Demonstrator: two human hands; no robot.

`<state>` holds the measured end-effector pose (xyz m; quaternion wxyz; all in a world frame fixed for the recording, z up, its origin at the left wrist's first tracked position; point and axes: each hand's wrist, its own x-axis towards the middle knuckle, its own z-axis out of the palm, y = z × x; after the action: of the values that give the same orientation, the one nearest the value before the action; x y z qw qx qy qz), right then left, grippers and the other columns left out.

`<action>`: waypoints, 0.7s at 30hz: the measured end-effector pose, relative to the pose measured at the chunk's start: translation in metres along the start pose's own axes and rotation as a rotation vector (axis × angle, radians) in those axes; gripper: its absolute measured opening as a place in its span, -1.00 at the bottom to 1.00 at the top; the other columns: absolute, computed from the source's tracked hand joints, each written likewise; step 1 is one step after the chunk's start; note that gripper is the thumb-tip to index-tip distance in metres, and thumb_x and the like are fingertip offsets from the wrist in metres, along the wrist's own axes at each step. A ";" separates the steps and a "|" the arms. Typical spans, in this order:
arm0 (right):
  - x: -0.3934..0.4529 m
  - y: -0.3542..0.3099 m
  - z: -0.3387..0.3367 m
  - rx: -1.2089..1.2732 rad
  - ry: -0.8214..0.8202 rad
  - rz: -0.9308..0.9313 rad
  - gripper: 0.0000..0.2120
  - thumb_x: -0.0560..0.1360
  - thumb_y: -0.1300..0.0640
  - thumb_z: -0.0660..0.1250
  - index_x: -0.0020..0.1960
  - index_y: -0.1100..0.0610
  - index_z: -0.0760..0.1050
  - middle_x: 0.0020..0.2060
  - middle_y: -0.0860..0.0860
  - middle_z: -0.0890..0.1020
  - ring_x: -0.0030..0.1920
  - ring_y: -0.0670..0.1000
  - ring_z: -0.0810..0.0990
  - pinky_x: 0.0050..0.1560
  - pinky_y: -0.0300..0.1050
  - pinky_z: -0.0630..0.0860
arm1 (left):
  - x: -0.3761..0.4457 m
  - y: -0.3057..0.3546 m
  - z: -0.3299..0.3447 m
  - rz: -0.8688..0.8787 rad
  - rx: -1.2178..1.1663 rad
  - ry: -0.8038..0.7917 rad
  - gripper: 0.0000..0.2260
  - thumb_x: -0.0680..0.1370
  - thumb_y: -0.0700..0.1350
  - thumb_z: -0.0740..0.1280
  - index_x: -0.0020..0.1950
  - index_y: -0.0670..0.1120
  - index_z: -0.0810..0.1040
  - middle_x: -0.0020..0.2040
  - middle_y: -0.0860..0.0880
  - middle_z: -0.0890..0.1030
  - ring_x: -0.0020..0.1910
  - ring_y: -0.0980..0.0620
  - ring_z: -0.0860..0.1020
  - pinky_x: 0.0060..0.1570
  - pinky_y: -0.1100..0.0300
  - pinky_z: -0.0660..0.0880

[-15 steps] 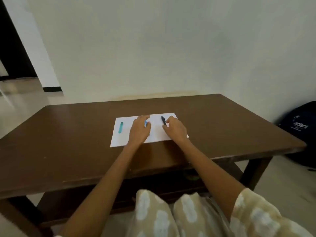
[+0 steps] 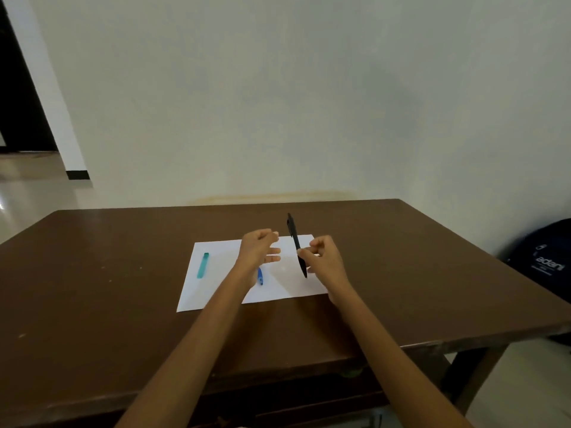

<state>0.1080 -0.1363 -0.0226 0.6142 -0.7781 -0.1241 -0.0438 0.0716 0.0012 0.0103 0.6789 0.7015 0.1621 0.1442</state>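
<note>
A white sheet of paper lies on the brown table. My right hand pinches a black pen and holds it nearly upright above the sheet, tip down. My left hand hovers just left of it with fingers spread and holds nothing. A blue pen lies on the paper, partly hidden under my left wrist. A teal pen lies on the sheet's left part.
A dark backpack sits on the floor right of the table. The wall stands right behind the table's far edge. A doorway opens at the far left.
My right hand has lifted the black pen off the paper and stood it up. My left hand has risen off the blue pen, which now lies uncovered.
</note>
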 end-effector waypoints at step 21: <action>0.012 -0.073 -0.031 0.068 -0.414 -0.017 -0.76 0.55 0.04 0.28 0.05 0.16 0.62 -0.13 0.00 0.68 -0.18 -0.14 0.67 -0.28 -0.39 0.54 | -0.040 0.031 0.018 0.072 0.060 -0.208 -0.77 0.56 -0.17 0.28 0.17 -0.23 0.55 0.00 -0.15 0.64 -0.20 -0.07 0.65 -0.23 0.16 0.62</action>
<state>0.1038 -0.1489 0.0569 0.6012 -0.7481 -0.2556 0.1163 0.0443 -0.0326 0.0417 0.6652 0.7380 0.0696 0.0899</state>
